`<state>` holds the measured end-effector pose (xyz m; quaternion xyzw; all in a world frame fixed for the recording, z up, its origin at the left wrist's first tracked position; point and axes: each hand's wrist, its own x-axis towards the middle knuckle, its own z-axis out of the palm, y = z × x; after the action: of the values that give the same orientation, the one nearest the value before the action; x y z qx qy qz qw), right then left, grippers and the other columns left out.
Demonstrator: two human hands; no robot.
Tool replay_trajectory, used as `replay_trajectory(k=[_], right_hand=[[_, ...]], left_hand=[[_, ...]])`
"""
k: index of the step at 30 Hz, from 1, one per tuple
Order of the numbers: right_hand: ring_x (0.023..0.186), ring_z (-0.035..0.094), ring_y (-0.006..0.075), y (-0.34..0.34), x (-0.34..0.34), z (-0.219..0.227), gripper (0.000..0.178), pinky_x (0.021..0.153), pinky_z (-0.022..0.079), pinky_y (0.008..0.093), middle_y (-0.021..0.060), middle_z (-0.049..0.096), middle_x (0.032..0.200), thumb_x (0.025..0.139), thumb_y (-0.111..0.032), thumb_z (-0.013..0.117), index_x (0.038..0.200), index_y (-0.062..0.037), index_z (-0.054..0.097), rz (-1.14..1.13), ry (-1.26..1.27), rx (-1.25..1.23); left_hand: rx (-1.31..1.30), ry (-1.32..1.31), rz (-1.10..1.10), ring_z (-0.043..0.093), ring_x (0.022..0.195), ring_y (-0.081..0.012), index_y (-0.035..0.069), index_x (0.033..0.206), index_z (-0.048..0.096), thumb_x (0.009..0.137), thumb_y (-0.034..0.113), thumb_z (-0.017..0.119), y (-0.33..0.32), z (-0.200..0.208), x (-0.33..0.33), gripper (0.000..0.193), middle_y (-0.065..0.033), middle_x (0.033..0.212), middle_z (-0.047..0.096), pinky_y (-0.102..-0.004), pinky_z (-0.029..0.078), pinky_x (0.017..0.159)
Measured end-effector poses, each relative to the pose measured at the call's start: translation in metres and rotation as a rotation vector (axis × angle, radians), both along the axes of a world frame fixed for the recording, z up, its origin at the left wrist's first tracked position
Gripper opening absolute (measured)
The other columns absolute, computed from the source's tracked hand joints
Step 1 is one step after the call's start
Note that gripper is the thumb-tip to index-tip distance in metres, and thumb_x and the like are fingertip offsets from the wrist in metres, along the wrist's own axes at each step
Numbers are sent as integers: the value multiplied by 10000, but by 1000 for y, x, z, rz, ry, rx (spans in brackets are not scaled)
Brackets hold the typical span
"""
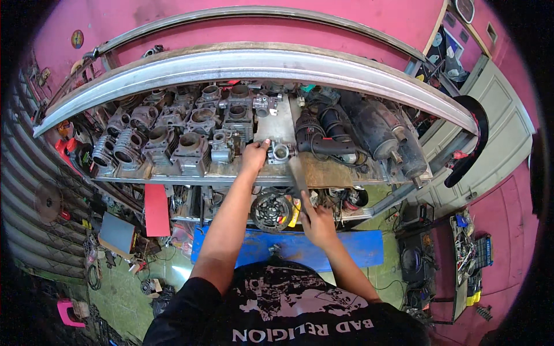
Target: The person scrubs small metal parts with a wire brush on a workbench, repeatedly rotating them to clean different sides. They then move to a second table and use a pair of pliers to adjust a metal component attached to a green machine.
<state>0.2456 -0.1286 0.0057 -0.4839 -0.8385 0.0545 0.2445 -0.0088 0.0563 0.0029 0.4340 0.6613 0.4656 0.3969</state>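
On the shelf's front part, a small silver carburetor (281, 152) with a round bore faces up. My left hand (254, 157) is at its left side, thumb up and fingers curled against it; the fingertips are partly hidden. My right hand (319, 226) grips a flat, greyish brush (298, 175), its index finger stretched along the handle. The brush's wide end points up and left, close to the carburetor's right edge; motion blurs it, so I cannot tell whether they touch. Another carburetor (222, 147) stands just left of my left hand.
Several engine cylinder blocks (192, 151) crowd the shelf's left half. A power drill (332, 147) and dark mufflers (378, 130) lie on the right. A metal beam (259, 64) crosses above the shelf. Lower down are a round sprocket-like part (271, 211) and a blue board (358, 247).
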Motion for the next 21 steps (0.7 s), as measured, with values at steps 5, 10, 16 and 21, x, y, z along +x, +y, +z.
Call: replay_trajectory(k=[5, 10, 16, 21], right_hand=[[1039, 673, 426, -16, 7, 37, 676, 926, 508, 454, 271, 704, 1042, 971, -103, 618, 1590, -91, 347, -136, 325, -361], [994, 692, 460, -11, 30, 25, 651, 894, 532, 452, 305, 695, 1087, 1001, -127, 585, 1603, -129, 335, -106, 449, -106], [1062, 676, 457, -9, 29, 27, 649, 943, 513, 466, 299, 688, 1165, 1009, -157, 584, 1606, -146, 330, 26, 471, -130], [983, 681, 470, 57, -13, 61, 646, 870, 533, 523, 281, 703, 1082, 1002, -215, 571, 1603, -221, 335, 18, 400, -37]], left_hand=[[104, 339, 36, 698, 1007, -457, -35, 989, 740, 911, 644, 615, -18, 31, 13, 695, -302, 913, 726, -553, 510, 896], [94, 510, 76, 684, 1069, -449, -54, 1221, 635, 813, 551, 751, -47, 46, 37, 739, -307, 1088, 707, -500, 531, 939], [206, 579, -259, 666, 1132, -420, 1, 1339, 636, 843, 357, 752, -13, 23, -20, 622, -274, 1188, 692, -454, 524, 983], [102, 662, -450, 664, 1117, -419, 61, 1334, 659, 888, 314, 720, -9, 51, -12, 516, -269, 1170, 693, -468, 522, 982]])
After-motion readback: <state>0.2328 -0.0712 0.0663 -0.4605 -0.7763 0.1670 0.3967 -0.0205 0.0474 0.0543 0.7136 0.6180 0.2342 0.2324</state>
